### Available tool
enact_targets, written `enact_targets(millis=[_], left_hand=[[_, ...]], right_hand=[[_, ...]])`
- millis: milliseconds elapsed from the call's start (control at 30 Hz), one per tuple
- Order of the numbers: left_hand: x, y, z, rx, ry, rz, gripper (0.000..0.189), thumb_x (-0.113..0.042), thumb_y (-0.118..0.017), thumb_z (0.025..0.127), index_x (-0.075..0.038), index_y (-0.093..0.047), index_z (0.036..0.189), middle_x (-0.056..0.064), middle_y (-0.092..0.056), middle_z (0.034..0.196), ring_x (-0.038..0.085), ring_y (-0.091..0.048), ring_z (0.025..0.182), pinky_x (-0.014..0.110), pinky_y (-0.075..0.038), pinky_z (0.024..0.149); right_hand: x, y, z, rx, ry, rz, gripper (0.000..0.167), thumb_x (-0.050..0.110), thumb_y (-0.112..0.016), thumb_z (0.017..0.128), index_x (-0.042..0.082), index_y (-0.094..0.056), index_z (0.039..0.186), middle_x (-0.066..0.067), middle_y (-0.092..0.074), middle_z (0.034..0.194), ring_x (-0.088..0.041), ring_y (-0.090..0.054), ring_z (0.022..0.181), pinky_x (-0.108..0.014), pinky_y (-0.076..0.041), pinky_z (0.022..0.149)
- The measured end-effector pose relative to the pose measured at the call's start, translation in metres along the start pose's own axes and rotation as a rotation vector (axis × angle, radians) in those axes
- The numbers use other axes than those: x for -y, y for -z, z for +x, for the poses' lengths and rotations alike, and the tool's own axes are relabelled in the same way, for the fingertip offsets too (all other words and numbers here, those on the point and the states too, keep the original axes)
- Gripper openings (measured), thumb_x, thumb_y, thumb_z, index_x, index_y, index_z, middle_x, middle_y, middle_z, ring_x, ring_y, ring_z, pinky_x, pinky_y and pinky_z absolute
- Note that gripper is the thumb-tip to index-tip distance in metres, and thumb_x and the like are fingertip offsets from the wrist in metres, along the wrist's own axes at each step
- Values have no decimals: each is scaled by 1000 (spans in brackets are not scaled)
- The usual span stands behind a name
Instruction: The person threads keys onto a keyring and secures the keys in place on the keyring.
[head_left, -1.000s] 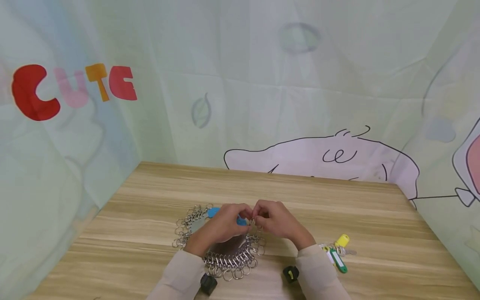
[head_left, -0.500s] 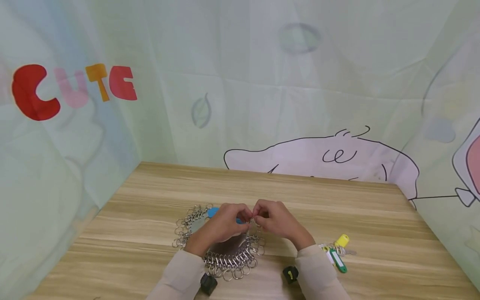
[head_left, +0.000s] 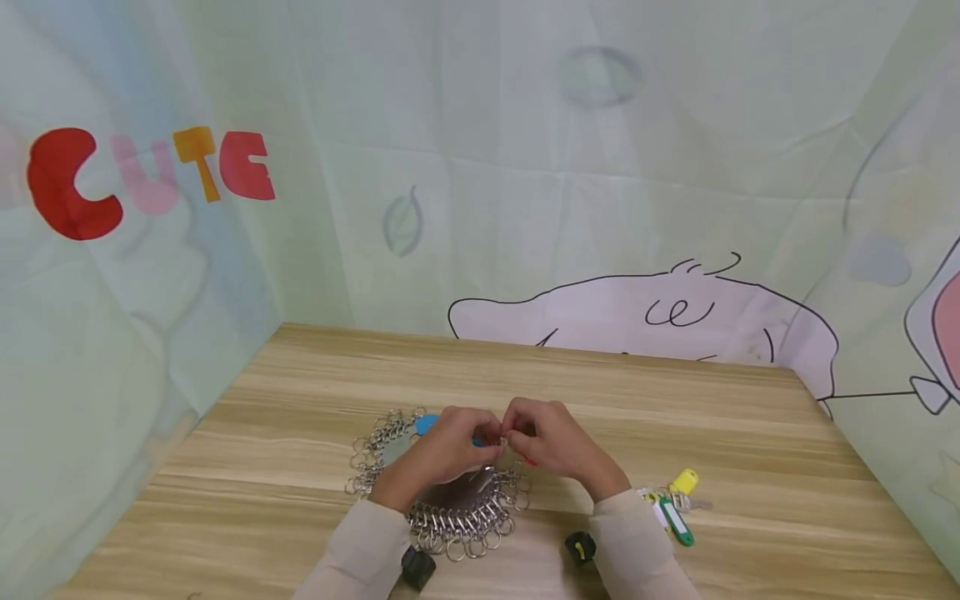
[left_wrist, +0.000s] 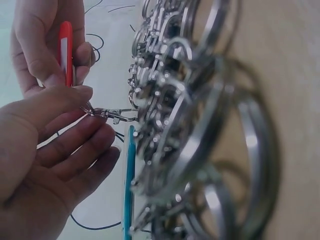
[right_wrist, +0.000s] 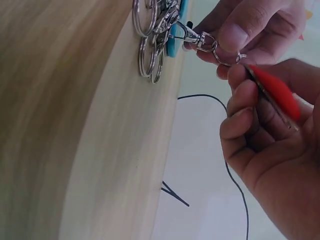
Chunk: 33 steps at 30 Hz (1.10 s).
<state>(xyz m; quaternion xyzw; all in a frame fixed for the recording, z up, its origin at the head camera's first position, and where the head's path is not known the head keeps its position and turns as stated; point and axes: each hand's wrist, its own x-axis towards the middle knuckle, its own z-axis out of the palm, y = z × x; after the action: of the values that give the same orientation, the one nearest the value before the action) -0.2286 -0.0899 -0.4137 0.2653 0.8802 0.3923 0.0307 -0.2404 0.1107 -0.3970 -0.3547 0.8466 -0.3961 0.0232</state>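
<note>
Above a round rack [head_left: 461,523] edged with swivel clasps and split rings, both hands meet at its right side. My left hand [head_left: 450,446] pinches a split ring [right_wrist: 220,54] that hangs from a swivel clasp [right_wrist: 192,35] on the rim. In my right hand [head_left: 551,440] is a red key tag [right_wrist: 277,92], with a key [right_wrist: 272,104] lying along it. The tag's small ring [right_wrist: 241,56] is at the left fingertips, touching or very near the split ring. Whether the two rings are linked cannot be seen.
A blue piece [head_left: 426,425] lies on the rack, partly behind the left hand. To the right, several keys with a yellow tag [head_left: 685,481] and a green tag [head_left: 677,522] lie on the wooden table [head_left: 300,500]. A printed curtain [head_left: 360,250] hangs behind.
The red tag now shows below the right hand, where it was hidden before. My right hand has shifted slightly left towards the left fingertips. The left hand stays almost in place.
</note>
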Motion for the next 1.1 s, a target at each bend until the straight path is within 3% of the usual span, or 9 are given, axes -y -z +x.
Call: enact_targets(millis=[167,267,433,600,733,967,1100], left_hand=[[-1,-1,0,17,10,-11,19,-6,-76,88,-8,-72,107,-7,-68,90,11,-65,86,28,-53,73],[0,-1,0,12,-1,-14,31,-5,-78,87,-6,-69,116,-6,-68,90,14,-66,86,30,-53,71],[0,-1,0,1,-10,-11,48,-5,-80,86,-3,-60,129,-4,-70,91,16,-68,87,34,-53,75],[-2,-1,-1,8,19,-23,47,-6,-80,86,-6,-61,130,-5,-69,92,14,-67,87,31,-53,74],[-3,0,-1,13,30,-41,45,-5,-79,86,-7,-63,128,-7,-67,91,12,-65,86,30,-53,74],[-2,-1,-1,29,16,-62,41,-3,-76,88,-2,-63,127,1,-69,96,17,-66,91,38,-53,82],[-1,-1,0,41,14,-53,39,-2,-74,90,0,-62,127,5,-69,103,20,-66,98,42,-53,87]], right_hand=[[-2,-1,0,-35,-49,-17,11,-5,-64,92,7,-65,92,4,-64,75,-12,-56,65,-28,-48,59],[-2,0,-1,-48,-76,-7,10,-4,-64,93,6,-65,94,4,-67,80,-12,-60,71,-31,-51,65],[-3,2,-2,-25,-130,49,8,-2,-63,95,5,-64,98,0,-66,85,-16,-62,78,-34,-54,70],[-6,9,-5,22,-174,150,10,-4,-64,94,0,-64,103,-4,-65,85,-17,-62,69,-32,-53,61],[-5,15,-6,24,-192,166,17,-9,-63,91,-3,-66,106,-5,-67,85,-19,-61,64,-33,-52,58],[-6,14,-3,-175,-276,26,11,-1,-73,88,10,-72,86,3,-66,78,-16,-58,69,-33,-49,61],[-9,11,-1,-265,-300,21,13,1,-76,87,11,-73,80,3,-65,73,-16,-57,66,-31,-48,58]])
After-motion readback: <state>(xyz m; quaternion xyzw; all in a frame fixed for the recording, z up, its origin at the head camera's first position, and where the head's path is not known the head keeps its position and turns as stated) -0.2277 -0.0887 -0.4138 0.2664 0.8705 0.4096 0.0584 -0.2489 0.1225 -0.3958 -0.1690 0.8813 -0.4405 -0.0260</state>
